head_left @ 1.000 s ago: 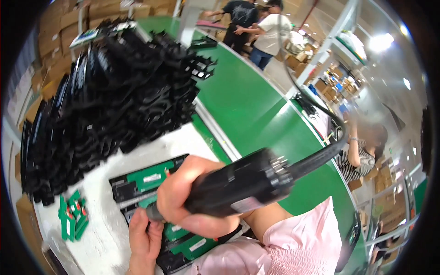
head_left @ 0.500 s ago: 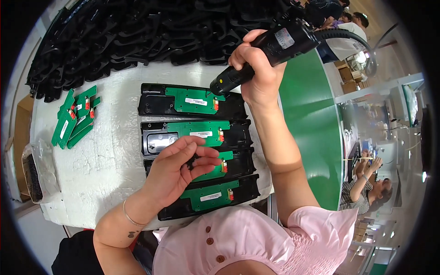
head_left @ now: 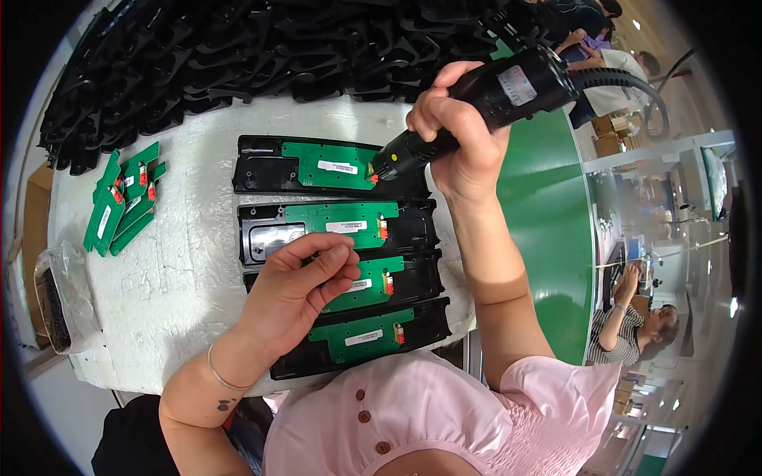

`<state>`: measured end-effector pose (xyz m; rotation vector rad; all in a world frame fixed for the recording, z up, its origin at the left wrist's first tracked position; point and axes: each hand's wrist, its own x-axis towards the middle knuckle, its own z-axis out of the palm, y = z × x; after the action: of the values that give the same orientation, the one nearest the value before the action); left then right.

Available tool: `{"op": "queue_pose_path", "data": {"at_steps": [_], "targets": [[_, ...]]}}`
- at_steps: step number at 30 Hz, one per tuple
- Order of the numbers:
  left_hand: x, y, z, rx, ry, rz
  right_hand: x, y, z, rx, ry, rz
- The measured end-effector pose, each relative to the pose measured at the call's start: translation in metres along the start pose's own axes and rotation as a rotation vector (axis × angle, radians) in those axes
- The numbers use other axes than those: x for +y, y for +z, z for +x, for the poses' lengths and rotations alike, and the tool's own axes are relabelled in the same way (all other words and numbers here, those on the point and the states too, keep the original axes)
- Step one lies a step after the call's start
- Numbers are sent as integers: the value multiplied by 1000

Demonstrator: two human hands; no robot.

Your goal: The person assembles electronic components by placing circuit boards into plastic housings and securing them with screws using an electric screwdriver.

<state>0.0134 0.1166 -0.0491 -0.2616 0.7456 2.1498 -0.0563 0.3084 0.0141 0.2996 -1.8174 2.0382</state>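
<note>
Fastening apparently under way at eleven o'clock

At one o'clock, a black cylindrical corded power driver (head_left: 512, 91) is gripped by the right hand (head_left: 464, 135), its fingers wrapped around the barrel. The nose is aimed toward eight o'clock, at the right end of a green, flat circuit board (head_left: 317, 155) — seated in a long black plastic housing (head_left: 266, 170) at eleven o'clock. Whether contact is made cannot be told. Toward eight o'clock, the left hand (head_left: 305, 282) is held over the row, thumb brought near curled fingers; whether anything small is pinched cannot be seen. Three similar black plastic housings (head_left: 425, 274) are lined up toward six o'clock; loose green circuit boards (head_left: 103, 210) are heaped at nine. Securing of the board seems to be in hand — steady, square pressure would be called for next.
</note>
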Motion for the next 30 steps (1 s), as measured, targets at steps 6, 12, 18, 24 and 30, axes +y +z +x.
{"op": "queue_pose_path", "data": {"at_steps": [6, 12, 18, 24, 30], "targets": [[1, -5, -1, -17, 27, -52, 4, 3, 0, -93, 18, -67], [4, 6, 0, 26, 55, -9, -7, 4, -1, -80, -45, -154], [-1, -13, -1, 92, 133, -156, -24, 14, -15, -56, -122, -115], [-1, -6, 4, 64, 171, -301, -86, 20, -46, -334, -173, 184], [-2, -2, 7, 50, 249, -193, -86, 16, -48, -424, -227, 168]]}}
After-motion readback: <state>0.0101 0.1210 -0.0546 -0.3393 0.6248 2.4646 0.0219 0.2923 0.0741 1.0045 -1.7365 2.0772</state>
